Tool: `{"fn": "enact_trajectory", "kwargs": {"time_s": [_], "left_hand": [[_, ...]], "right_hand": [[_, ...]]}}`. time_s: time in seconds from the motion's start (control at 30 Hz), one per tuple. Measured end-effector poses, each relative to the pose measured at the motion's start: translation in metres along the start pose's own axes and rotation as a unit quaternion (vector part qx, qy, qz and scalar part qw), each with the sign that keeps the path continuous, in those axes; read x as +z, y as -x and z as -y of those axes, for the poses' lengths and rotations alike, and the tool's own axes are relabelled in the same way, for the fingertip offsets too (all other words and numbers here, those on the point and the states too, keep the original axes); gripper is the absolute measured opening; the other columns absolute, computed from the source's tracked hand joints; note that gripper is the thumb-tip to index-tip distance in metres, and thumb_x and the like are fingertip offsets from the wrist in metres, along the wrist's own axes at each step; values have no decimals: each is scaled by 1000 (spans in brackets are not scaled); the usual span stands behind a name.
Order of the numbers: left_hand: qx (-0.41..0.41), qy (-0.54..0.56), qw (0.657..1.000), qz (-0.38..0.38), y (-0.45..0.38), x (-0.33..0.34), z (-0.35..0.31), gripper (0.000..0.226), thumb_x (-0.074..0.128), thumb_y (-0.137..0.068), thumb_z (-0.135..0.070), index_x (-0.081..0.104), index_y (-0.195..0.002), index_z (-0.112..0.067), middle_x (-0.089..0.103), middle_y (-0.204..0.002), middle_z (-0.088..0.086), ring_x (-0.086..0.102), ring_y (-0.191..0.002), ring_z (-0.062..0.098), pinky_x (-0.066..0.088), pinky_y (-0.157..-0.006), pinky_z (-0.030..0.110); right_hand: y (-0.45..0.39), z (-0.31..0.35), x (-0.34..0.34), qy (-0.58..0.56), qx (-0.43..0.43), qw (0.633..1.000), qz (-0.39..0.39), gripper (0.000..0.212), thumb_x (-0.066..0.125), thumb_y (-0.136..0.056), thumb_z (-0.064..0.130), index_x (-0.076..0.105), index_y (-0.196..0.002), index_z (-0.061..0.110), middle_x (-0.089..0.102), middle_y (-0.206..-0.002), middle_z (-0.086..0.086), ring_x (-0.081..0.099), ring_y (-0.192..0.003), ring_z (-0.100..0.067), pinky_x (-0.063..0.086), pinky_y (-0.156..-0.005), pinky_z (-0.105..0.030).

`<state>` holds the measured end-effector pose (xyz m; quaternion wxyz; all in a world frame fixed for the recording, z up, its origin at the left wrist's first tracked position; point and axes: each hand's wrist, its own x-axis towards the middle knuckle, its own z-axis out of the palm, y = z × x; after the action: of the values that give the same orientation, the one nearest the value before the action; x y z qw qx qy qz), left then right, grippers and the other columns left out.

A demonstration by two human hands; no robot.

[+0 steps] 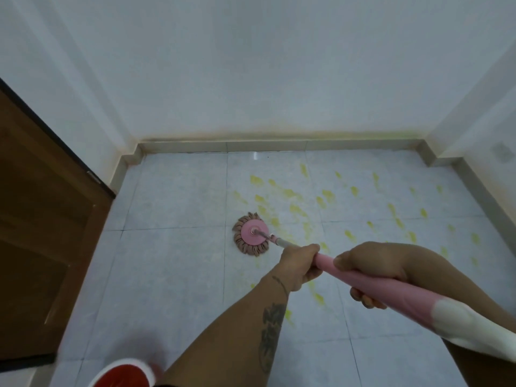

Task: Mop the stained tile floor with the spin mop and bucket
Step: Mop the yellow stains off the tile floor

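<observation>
While both hands grip the mop handle (371, 280), the mop head (251, 234) lies flat on the tile floor (173, 275). Left of the mop head stands a brown door (42, 233); near and left of it, at the frame's bottom edge, the red bucket (122, 374) is partly visible. The left hand (300, 265) is wrapped fully around the handle, nearer the mop head. The right hand (382, 269) is curled around it farther back, thumb on top. Yellow stains (335, 199) spread right of and beyond the mop head.
</observation>
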<state>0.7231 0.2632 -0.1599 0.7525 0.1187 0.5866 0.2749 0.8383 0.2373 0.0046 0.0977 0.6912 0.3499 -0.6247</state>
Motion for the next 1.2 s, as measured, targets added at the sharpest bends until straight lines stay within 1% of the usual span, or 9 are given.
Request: {"fn": "enact_trajectory", "kwargs": {"time_s": [0.1,0.27,0.33,0.43,0.6,0.8,0.9,1.07,1.2], "left_hand": [[15,13,1000,-11,-27,-10,-35,18,66,-90,-19,56,-94,-5,61,-87,11,62,-70,16,58,-53,25],[61,4,997,-57,-93,-36,-113,19,61,-93,-23,57,-91,-5,62,-84,12,62,-69,20,60,-70,35],[71,-12,994,-78,-118,-49,-145,21,61,-94,-23,59,-99,-3,63,-84,12,62,-68,19,61,-66,35],[77,-24,992,-98,-145,-64,-186,30,62,-93,-22,59,-115,-1,64,-92,13,63,-70,18,55,-48,25],[82,-19,992,-91,-166,-71,-209,35,64,-93,-20,57,-120,0,65,-98,14,63,-72,17,57,-52,28],[72,-9,993,-90,-154,-59,-178,29,66,-91,-18,61,-111,1,65,-87,13,64,-69,18,57,-53,28],[71,-15,994,-77,-134,-46,-149,26,67,-90,-18,62,-106,2,66,-85,14,65,-67,19,59,-54,29],[51,-17,997,-54,-82,-15,-71,28,68,-90,-17,61,-108,3,67,-94,18,66,-72,21,60,-57,31],[36,9,998,-46,-32,18,8,22,68,-90,-16,60,-103,1,65,-81,14,63,-66,18,57,-51,27]], "right_hand": [[-24,39,-8,-25,-5,1000,-3,43,44,-102,26,36,-136,2,53,-73,-16,51,-33,-17,41,-37,-17],[-83,124,-19,-56,-45,997,-7,45,43,-103,28,32,-134,-2,51,-74,-16,50,-31,-16,40,-35,-15],[-105,154,-22,-69,-58,996,-5,43,42,-103,26,35,-134,-3,50,-73,-15,50,-35,-16,40,-35,-15],[-136,185,-25,-130,-85,988,-4,45,46,-102,24,41,-135,-5,47,-70,-13,48,-37,-16,39,-34,-14],[-151,209,-36,-111,-81,991,2,42,45,-102,27,41,-132,-3,49,-74,-14,47,-52,-19,39,-34,-14],[-127,178,-35,-81,-65,995,-2,38,47,-101,34,40,-117,1,48,-74,-13,46,-53,-18,38,-35,-13],[-106,147,-34,-71,-56,996,0,45,47,-101,34,37,-127,-2,48,-74,-14,46,-55,-18,39,-34,-13],[-66,63,-27,-43,-33,999,-2,50,45,-102,31,36,-135,-5,50,-75,-16,49,-54,-19,41,-34,-16],[-27,-22,-18,-14,-21,1000,6,47,44,-102,35,37,-128,-3,53,-75,-15,53,-48,-18,43,-37,-17]]}}
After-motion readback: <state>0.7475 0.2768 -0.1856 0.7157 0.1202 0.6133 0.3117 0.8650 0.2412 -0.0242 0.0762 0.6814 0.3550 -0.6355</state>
